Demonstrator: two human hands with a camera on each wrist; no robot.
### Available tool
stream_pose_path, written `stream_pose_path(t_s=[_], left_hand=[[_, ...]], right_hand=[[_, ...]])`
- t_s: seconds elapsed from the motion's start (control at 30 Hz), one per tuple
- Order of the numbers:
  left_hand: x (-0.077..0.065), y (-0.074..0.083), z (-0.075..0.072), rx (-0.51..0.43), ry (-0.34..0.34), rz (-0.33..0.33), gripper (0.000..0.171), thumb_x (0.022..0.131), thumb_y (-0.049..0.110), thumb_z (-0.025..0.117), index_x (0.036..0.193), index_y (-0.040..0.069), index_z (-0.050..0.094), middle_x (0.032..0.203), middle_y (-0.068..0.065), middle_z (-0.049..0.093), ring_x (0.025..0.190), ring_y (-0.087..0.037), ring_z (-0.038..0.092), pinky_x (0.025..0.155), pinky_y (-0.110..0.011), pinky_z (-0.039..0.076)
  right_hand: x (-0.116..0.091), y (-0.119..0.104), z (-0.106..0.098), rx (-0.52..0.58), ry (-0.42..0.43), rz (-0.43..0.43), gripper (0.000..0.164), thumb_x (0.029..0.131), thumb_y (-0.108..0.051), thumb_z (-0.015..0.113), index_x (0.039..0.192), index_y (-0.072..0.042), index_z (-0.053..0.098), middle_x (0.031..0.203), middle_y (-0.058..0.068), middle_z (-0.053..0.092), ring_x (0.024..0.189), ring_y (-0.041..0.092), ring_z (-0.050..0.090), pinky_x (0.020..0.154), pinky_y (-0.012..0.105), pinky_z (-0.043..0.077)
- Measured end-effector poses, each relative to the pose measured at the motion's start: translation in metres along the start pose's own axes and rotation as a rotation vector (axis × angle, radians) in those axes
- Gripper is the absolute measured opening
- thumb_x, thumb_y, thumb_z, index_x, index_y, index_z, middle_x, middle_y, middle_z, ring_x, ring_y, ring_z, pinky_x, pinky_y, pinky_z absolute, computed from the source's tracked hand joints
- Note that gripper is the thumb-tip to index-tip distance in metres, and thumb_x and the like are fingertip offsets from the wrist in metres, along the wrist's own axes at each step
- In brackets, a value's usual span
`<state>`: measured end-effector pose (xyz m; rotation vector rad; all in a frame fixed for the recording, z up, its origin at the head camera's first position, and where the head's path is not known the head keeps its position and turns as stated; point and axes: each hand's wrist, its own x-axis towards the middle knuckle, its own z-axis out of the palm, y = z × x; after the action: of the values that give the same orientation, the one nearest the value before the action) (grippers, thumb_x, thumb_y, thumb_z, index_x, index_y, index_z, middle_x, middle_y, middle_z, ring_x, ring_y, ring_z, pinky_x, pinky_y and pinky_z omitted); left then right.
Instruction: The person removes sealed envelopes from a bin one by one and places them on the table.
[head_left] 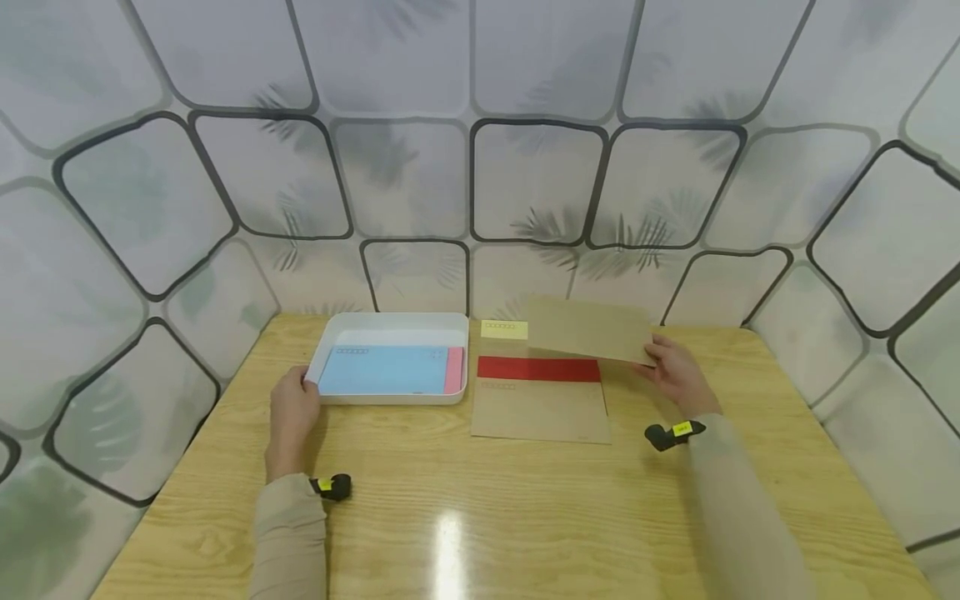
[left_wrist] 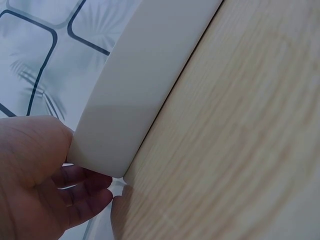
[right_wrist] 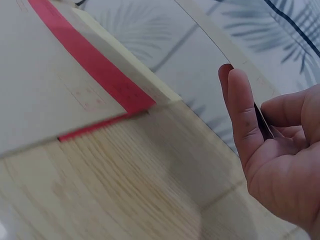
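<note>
My left hand (head_left: 291, 412) grips the near left corner of a white tray (head_left: 393, 400), and in the left wrist view its fingers curl by the tray's outer wall (left_wrist: 135, 85). Inside the tray lies a light blue envelope (head_left: 386, 372), a pink one (head_left: 453, 371) showing at its right end. My right hand (head_left: 678, 379) pinches the right end of a brown paper envelope (head_left: 588, 327), which is lifted and tilted over a pile. Below it, a red envelope strip (head_left: 538, 369) shows above another brown envelope (head_left: 540, 414). A yellow piece (head_left: 504, 330) peeks out at the back.
The wooden table (head_left: 405, 492) meets a patterned curtain-like backdrop (head_left: 408, 183) behind the tray and pile. The pile lies close beside the tray's right wall. Small black cameras sit on both wrists, the right one (head_left: 673, 434) near the sleeve's end.
</note>
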<state>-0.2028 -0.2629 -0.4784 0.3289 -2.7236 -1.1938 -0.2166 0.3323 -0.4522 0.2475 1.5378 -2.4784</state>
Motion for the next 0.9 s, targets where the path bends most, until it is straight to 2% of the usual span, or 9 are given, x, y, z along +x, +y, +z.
stream_pose_path(t_s=[0.03, 0.27, 0.43, 0.67, 0.73, 0.8, 0.83, 0.9], left_hand=[[0.000, 0.000, 0.000, 0.001, 0.000, 0.000, 0.044, 0.102, 0.006, 0.031, 0.140, -0.012, 0.043, 0.139, -0.033, 0.048, 0.129, -0.046, 0.047, 0.104, -0.058, 0.040], [0.002, -0.001, 0.000, 0.009, -0.006, -0.022, 0.044, 0.102, 0.007, 0.031, 0.141, -0.011, 0.042, 0.140, -0.033, 0.047, 0.130, -0.045, 0.046, 0.105, -0.057, 0.040], [0.002, -0.002, 0.002, 0.018, 0.021, 0.002, 0.043, 0.101, 0.006, 0.032, 0.138, -0.012, 0.045, 0.135, -0.034, 0.050, 0.125, -0.046, 0.049, 0.101, -0.058, 0.042], [0.002, -0.003, 0.002, 0.023, 0.011, 0.011, 0.043, 0.101, 0.006, 0.031, 0.138, -0.013, 0.045, 0.133, -0.036, 0.050, 0.122, -0.048, 0.050, 0.097, -0.059, 0.043], [0.002, -0.002, 0.002, 0.025, 0.013, 0.004, 0.043, 0.102, 0.006, 0.032, 0.138, -0.012, 0.045, 0.134, -0.035, 0.050, 0.124, -0.047, 0.049, 0.099, -0.058, 0.043], [0.003, -0.002, 0.002, 0.026, 0.015, -0.002, 0.043, 0.102, 0.006, 0.032, 0.138, -0.012, 0.045, 0.135, -0.035, 0.050, 0.125, -0.047, 0.049, 0.100, -0.058, 0.042], [0.003, -0.001, 0.002, 0.027, 0.015, -0.004, 0.043, 0.102, 0.007, 0.032, 0.138, -0.012, 0.045, 0.135, -0.035, 0.050, 0.126, -0.047, 0.048, 0.101, -0.058, 0.042], [0.003, 0.000, 0.001, 0.028, 0.011, -0.011, 0.043, 0.102, 0.007, 0.031, 0.138, -0.012, 0.045, 0.136, -0.035, 0.049, 0.127, -0.047, 0.048, 0.101, -0.058, 0.041]], right_hand=[[-0.002, -0.001, -0.005, 0.009, 0.005, -0.001, 0.061, 0.107, -0.005, 0.031, 0.159, -0.006, -0.001, 0.118, -0.005, 0.047, 0.097, 0.004, 0.058, 0.079, 0.026, 0.057], [-0.017, -0.008, -0.034, 0.129, 0.046, 0.019, 0.068, 0.107, -0.005, 0.033, 0.158, -0.012, -0.012, 0.115, -0.008, 0.049, 0.094, 0.006, 0.062, 0.077, 0.026, 0.057], [-0.028, -0.009, -0.058, 0.228, 0.074, 0.004, 0.071, 0.106, -0.003, 0.035, 0.159, -0.016, -0.010, 0.113, -0.005, 0.052, 0.092, 0.012, 0.064, 0.077, 0.029, 0.057], [-0.043, -0.013, -0.087, 0.263, 0.117, -0.004, 0.076, 0.105, -0.004, 0.038, 0.157, -0.020, -0.015, 0.102, -0.003, 0.062, 0.089, 0.013, 0.065, 0.077, 0.029, 0.057], [-0.045, -0.015, -0.093, 0.254, 0.132, -0.013, 0.073, 0.105, -0.005, 0.039, 0.159, -0.022, -0.008, 0.098, -0.002, 0.065, 0.087, 0.014, 0.067, 0.076, 0.029, 0.058], [-0.048, -0.016, -0.099, 0.235, 0.148, -0.024, 0.063, 0.105, -0.005, 0.041, 0.158, -0.026, 0.013, 0.097, -0.002, 0.066, 0.087, 0.013, 0.067, 0.076, 0.029, 0.058], [-0.048, -0.017, -0.101, 0.215, 0.156, -0.029, 0.054, 0.105, -0.005, 0.042, 0.152, -0.025, 0.028, 0.097, -0.002, 0.067, 0.087, 0.013, 0.067, 0.075, 0.029, 0.058], [-0.050, -0.018, -0.106, 0.184, 0.179, -0.032, 0.033, 0.104, -0.005, 0.044, 0.132, -0.020, 0.051, 0.095, -0.002, 0.067, 0.086, 0.012, 0.067, 0.074, 0.029, 0.058]])
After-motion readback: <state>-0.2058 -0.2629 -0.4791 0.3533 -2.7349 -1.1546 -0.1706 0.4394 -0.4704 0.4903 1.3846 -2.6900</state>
